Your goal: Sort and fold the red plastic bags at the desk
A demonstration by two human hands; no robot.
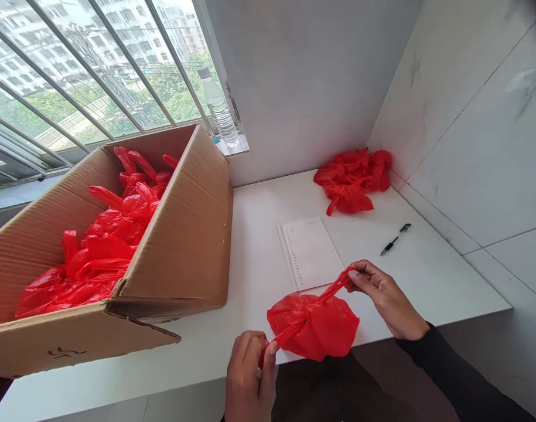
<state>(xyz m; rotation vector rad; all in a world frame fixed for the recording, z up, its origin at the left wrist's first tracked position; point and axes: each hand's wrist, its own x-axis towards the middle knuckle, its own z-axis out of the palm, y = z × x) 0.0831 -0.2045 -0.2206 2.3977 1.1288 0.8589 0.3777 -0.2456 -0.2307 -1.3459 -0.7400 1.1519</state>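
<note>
A red plastic bag [333, 328] lies at the front edge of the white table, its two handles stretched apart and crossed or knotted at the middle. My left hand [251, 372] is closed on the handle at the lower left. The other handle, at the upper right, is pinched between the thumb and fingers of my right hand [384, 293]. What is inside the bag is hidden. Just behind the bag lies a white notebook [314, 252] with small writing on it.
A large open cardboard box [180, 246] holding red bags [113, 234] stands at the left. More red bags [355, 176] lie in the back corner of the table [259, 234]. A black pen [395, 239] lies to the right; a water bottle [219, 108] stands on the sill.
</note>
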